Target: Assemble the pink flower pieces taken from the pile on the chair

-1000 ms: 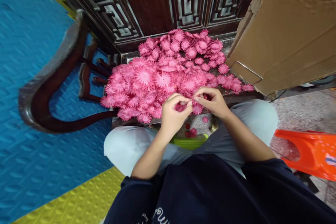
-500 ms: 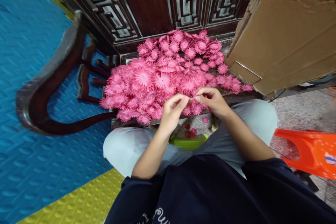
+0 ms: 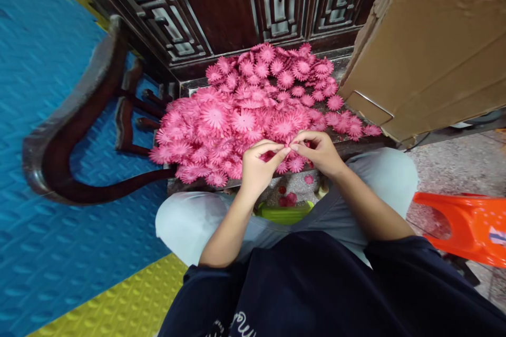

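Observation:
My left hand (image 3: 259, 163) is closed in a pinch, thumb against the index finger. Facing it, my right hand (image 3: 318, 151) pinches too, its fingertips touching or nearly touching those of the left. Between them is a small pink flower piece (image 3: 288, 145), mostly covered by the fingers, so its full shape is hidden. Just beyond and under the hands spreads a large heap of pink artificial flowers (image 3: 221, 121), flat, with many narrow petals; several show a small hole in the middle.
The heap lies on a dark wooden bench (image 3: 343, 148) with a curved armrest (image 3: 47, 147) at left and a carved back (image 3: 217, 5). A cardboard box (image 3: 435, 47) stands at right. An orange plastic stool (image 3: 470, 221) is beside my knee; a green object (image 3: 284, 214) lies below.
My left hand has turned slightly and its fingertips have come closer to the right hand's. The right fingertips have shifted a little to the left. The flower heap looks the same.

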A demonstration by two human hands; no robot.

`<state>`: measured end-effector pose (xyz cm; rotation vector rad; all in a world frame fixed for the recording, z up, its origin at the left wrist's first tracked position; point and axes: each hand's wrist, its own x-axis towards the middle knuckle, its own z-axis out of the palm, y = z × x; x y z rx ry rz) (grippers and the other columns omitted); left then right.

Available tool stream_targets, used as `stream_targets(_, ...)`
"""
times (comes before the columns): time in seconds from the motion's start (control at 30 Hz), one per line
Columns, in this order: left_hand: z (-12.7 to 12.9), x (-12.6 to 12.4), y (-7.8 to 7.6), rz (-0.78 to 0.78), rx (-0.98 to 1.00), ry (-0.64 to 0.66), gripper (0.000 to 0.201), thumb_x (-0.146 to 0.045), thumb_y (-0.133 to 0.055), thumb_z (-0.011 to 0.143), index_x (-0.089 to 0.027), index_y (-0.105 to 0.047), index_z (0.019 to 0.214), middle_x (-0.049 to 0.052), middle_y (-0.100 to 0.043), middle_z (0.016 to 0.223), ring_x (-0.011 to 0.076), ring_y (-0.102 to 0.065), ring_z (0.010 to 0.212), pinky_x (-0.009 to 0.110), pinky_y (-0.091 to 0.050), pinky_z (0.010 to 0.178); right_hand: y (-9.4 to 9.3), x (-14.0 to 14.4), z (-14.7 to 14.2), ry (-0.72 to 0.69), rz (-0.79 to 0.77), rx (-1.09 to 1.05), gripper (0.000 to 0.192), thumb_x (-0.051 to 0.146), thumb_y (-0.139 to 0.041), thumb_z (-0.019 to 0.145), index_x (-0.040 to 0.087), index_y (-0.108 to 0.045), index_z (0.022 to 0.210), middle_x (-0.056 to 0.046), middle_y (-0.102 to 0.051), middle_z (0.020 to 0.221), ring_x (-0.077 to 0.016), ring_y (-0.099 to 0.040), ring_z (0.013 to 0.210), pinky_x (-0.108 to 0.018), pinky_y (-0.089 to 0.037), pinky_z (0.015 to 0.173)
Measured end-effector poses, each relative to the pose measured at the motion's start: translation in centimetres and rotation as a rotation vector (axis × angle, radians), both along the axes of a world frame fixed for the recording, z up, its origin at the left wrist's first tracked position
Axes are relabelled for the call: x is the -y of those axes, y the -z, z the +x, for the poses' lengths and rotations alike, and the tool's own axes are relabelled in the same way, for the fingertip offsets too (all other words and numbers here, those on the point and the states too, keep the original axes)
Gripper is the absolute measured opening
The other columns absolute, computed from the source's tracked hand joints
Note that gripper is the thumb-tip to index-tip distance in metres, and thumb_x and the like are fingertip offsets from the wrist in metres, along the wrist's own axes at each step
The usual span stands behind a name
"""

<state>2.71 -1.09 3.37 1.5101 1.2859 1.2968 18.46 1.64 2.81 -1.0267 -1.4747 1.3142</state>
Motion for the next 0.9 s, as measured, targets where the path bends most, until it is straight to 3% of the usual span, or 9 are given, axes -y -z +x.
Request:
stream_targets(0.37, 0.1, -0.3, 0.7, 0.08, -0.062, 0.012, 0.011, -0.026, -0.058, 0.081, -0.018, -0.06, 0.074, 0.001, -0.06, 0.074, 0.0121, -0.055, 0.071, 0.024, -0.043, 0.067, 0.3, 0.0, -0.1, -0.002, -0.064, -0.019, 0.023, 0.041, -0.07, 0.069, 0.018, -0.067, 0.069, 0.001, -0.058, 0.063, -0.0118, -0.049, 0.063, -0.027, -0.039, 0.063)
stream_targets(0.63, 0.6, -0.1, 1.1, 0.115, -0.033, -0.016, 0.025, -0.043, -0.045, 0.087, -0.02, -0.049, 0.079, 0.002, -0.051, 0.077, 0.0143, -0.05, 0.074, 0.027, -0.041, 0.07, 0.6, 0.1, -0.7, 0.013, -0.173, -0.182, 0.022, 0.039, -0.071, 0.067, 0.018, -0.064, 0.063, 0.003, -0.055, 0.061, -0.0103, -0.047, 0.059, -0.025, -0.039, 0.062)
stream_targets(0.9, 1.3, 0.2, 0.8, 0.3, -0.094, -0.134, 0.018, -0.031, -0.038, 0.091, -0.02, -0.042, 0.078, 0.002, -0.046, 0.077, 0.0147, -0.046, 0.075, 0.028, -0.039, 0.07, 0.1, 1.0, -1.9, 0.13, -0.151, -0.259, 0.015, 0.03, -0.067, 0.067, 0.018, -0.06, 0.06, 0.003, -0.051, 0.058, -0.0093, -0.041, 0.056, -0.025, -0.036, 0.059)
